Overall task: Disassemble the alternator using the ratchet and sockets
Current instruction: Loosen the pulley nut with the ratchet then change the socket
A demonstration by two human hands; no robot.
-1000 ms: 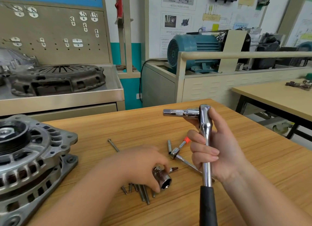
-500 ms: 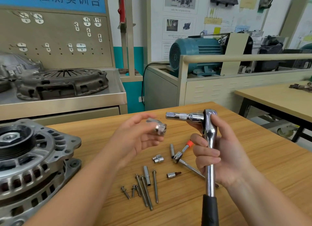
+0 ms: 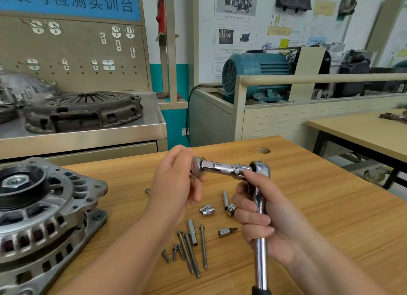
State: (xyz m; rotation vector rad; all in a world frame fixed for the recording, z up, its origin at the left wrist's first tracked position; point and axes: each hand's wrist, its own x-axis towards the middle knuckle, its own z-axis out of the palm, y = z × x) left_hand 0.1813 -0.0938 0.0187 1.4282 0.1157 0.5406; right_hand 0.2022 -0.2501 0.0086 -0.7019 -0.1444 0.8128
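My right hand (image 3: 262, 224) grips the chrome ratchet (image 3: 261, 208) upright by its shaft, above the wooden table (image 3: 319, 217). An extension bar (image 3: 224, 168) sticks out leftward from the ratchet head. My left hand (image 3: 176, 184) holds a large socket (image 3: 196, 165) against the free end of that bar. The alternator (image 3: 41, 211) lies pulley-up at the table's left edge, away from both hands.
On the table below my hands lie several long bolts and short screws (image 3: 189, 250), small sockets (image 3: 207, 210), a bit socket (image 3: 226, 231) and a slim deep socket (image 3: 225, 199). A clutch cover (image 3: 83, 110) sits on the steel bench behind. A second table (image 3: 361, 129) stands at right.
My left hand picked the large socket up off the table, raised it, and brought it rightward onto the end of the extension bar. My right hand kept holding the ratchet.
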